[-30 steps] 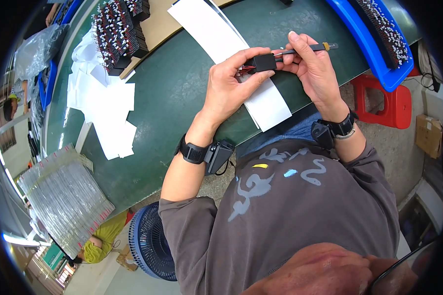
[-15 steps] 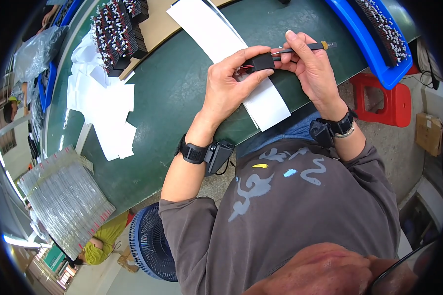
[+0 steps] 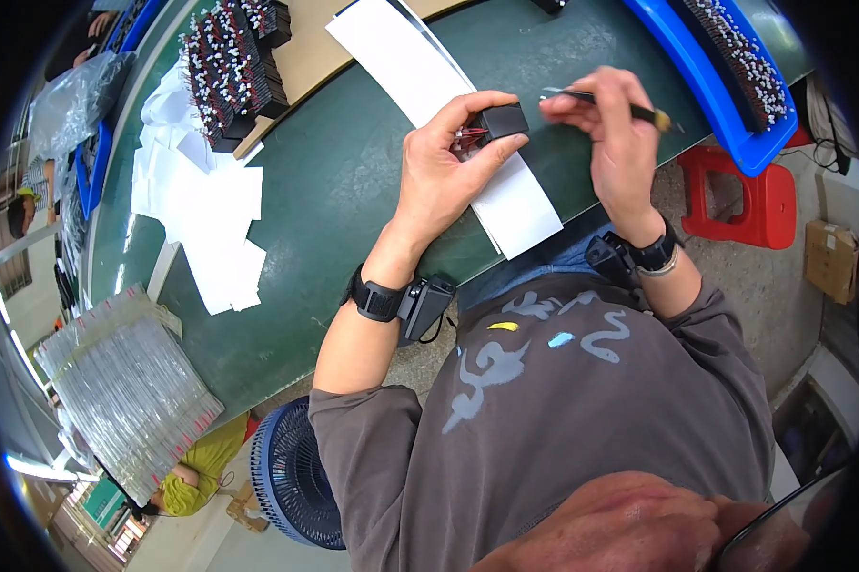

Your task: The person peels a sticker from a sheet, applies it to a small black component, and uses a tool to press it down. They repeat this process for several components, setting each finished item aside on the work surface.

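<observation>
My left hand [image 3: 439,162] is closed round a small black block [image 3: 502,120], with thumb below and fingers above. Red wires [image 3: 469,139] come out of the block's palm side. In my right hand [image 3: 625,143] is a slim dark pen-like tool [image 3: 582,96] with a pale, thin tip and a yellowish band near its back end. Its tip points toward the block but stands apart from it. Motion blurs this hand, and the tool's exact kind cannot be made out. Long white paper strips [image 3: 517,210] lie on the green table [image 3: 305,210] beneath my left hand.
Several black blocks with red wires and white plugs [image 3: 229,71] stand on a brown board [image 3: 305,59] at the far left. White papers [image 3: 201,210] lie nearby. A blue tray [image 3: 725,124] holds more at right. A red stool [image 3: 734,195] and a fan [image 3: 296,467] flank me.
My right hand has drawn back to the right, taking the tool's tip away from the black block. My left hand keeps its hold on the block, nearly in place.
</observation>
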Demonstrator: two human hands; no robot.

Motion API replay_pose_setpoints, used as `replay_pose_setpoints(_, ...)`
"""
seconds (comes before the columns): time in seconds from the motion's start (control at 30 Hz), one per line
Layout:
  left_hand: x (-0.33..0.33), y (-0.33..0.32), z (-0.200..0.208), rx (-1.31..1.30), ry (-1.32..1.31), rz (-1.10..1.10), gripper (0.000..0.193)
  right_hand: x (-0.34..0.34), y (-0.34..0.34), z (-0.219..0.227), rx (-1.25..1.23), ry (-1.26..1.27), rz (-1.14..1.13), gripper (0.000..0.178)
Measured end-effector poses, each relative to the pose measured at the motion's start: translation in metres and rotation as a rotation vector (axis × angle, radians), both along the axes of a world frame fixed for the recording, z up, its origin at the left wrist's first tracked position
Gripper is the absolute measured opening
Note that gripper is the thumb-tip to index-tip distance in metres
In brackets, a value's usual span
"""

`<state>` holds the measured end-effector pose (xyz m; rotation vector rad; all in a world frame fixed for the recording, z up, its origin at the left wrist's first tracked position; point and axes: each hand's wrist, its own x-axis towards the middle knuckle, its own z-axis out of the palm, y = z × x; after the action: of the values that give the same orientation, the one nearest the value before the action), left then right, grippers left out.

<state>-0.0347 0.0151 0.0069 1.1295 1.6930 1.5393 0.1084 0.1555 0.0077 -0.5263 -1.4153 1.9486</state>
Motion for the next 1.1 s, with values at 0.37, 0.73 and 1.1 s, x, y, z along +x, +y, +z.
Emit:
replay_pose_setpoints(0.37,-0.001,0.001,0.001,-0.035,0.014,0.091,0.036,0.001,0.000,0.004,1.274,-0.131,0.096,0.036)
replay_pose_setpoints(0.73,-0.003,0.004,-0.015,0.113,-0.087,0.087,0.034,0.004,-0.015,0.024,1.475,-0.180,0.243,0.034)
replay_pose_setpoints(1.1,-0.002,0.004,-0.010,0.007,0.010,0.082,0.037,0.000,0.005,0.017,1.164,-0.143,0.129,0.023)
